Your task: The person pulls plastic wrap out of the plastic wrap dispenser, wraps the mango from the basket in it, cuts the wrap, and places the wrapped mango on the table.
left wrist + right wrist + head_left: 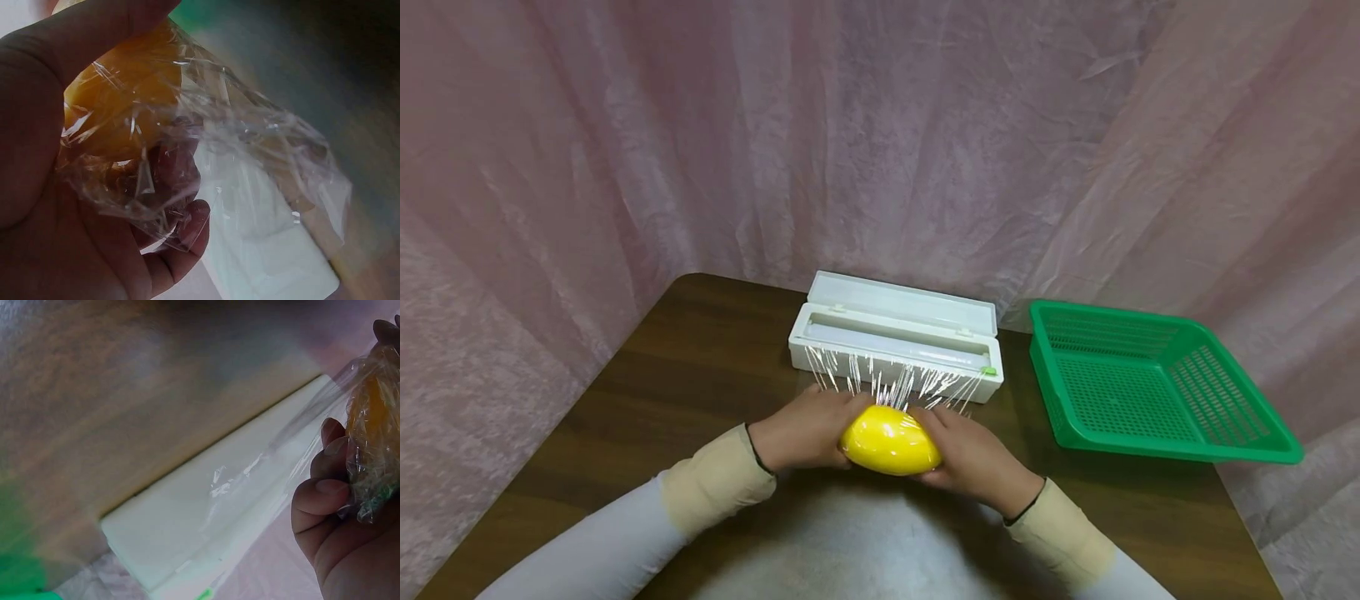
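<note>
A glossy yellow oval fruit [891, 442], its kind not clear, is held up between both hands above the table. My left hand [808, 427] grips its left side and my right hand [977, 454] its right side. Clear plastic wrap [269, 144] covers the fruit and lies crumpled about the fingers in both wrist views. From the fruit, the wrap stretches in shiny streaks to a white wrap dispenser [887, 368] just beyond the hands. The dispenser's lid [902, 304] stands raised, with a pale roll [887, 340] inside. Some fingertips are hidden behind the fruit.
A green plastic basket [1180, 451] stands to the right of the dispenser. The brown wooden table [715, 358] ends at a pinkish curtain [887, 150] behind. In front of me is a pale grey patch [850, 542].
</note>
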The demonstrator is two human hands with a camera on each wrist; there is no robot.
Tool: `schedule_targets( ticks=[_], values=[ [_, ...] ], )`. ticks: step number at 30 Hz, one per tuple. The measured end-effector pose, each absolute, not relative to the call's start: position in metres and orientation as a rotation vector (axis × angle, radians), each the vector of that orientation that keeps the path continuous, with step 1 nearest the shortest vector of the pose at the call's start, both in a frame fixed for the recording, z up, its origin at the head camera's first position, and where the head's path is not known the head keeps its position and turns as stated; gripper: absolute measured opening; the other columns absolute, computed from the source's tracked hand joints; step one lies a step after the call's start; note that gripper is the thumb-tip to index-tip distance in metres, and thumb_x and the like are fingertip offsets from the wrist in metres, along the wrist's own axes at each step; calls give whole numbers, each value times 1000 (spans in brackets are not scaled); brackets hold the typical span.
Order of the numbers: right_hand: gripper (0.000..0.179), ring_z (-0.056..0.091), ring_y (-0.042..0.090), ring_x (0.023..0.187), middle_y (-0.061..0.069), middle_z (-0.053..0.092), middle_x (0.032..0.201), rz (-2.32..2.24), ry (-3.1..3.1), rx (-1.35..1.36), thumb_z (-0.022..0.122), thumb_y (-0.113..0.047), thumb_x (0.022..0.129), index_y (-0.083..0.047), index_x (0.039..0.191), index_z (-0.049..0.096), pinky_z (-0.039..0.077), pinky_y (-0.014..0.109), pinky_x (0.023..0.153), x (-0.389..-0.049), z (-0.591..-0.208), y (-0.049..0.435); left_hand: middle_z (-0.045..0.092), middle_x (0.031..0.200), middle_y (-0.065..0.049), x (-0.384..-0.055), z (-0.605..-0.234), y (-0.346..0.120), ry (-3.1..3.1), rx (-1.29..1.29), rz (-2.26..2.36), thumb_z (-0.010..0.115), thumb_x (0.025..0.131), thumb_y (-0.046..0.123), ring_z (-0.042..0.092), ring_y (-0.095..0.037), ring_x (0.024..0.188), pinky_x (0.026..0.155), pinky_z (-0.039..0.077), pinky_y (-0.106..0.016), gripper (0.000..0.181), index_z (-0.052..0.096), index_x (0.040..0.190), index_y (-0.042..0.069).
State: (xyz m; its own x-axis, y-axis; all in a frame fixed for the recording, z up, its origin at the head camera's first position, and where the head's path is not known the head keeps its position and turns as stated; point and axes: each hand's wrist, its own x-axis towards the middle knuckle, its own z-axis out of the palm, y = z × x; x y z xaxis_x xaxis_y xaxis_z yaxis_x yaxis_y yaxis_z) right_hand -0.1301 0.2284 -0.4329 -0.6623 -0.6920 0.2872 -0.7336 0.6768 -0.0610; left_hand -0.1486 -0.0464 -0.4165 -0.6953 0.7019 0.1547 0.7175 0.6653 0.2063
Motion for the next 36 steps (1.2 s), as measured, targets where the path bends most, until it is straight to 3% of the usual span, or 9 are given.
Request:
schedule_targets(
  ticks=[14,24,31,36],
  values=[
    [77,61,17,85,2,58,106,308,-2727,1147,88,-35,71,-11,135,51,57,35,81,-139,-446,225,60,102,-3,-156,-439,-45,-2862,-1117,-385,92,65,34,60,-22,92,72,41,-38,74,53,125,17],
    [76,60,17,79,4,59,103,279,-2734,1152,86,-33,70,-9,133,51,57,35,75,-145,-451,225,56,119,-12,-153,-446,-43,-2920,-1006,-388,95,61,45,52,-29,107,87,42,-46,109,43,150,9],
    [78,62,19,83,5,59,109,302,-2771,1142,86,-37,71,-10,135,51,57,37,76,-150,-453,226,52,132,-9,-148,-445,-38,-2771,-1027,-396,93,66,44,49,-29,124,98,41,-47,100,46,149,16],
    [78,62,19,83,5,58,111,304,-2780,1141,85,-40,72,-12,136,51,57,38,75,-153,-451,226,54,130,-7,-146,-443,-33,-2732,-1086,-372,91,70,42,51,-27,121,96,41,-44,90,49,145,19]
  ],
)
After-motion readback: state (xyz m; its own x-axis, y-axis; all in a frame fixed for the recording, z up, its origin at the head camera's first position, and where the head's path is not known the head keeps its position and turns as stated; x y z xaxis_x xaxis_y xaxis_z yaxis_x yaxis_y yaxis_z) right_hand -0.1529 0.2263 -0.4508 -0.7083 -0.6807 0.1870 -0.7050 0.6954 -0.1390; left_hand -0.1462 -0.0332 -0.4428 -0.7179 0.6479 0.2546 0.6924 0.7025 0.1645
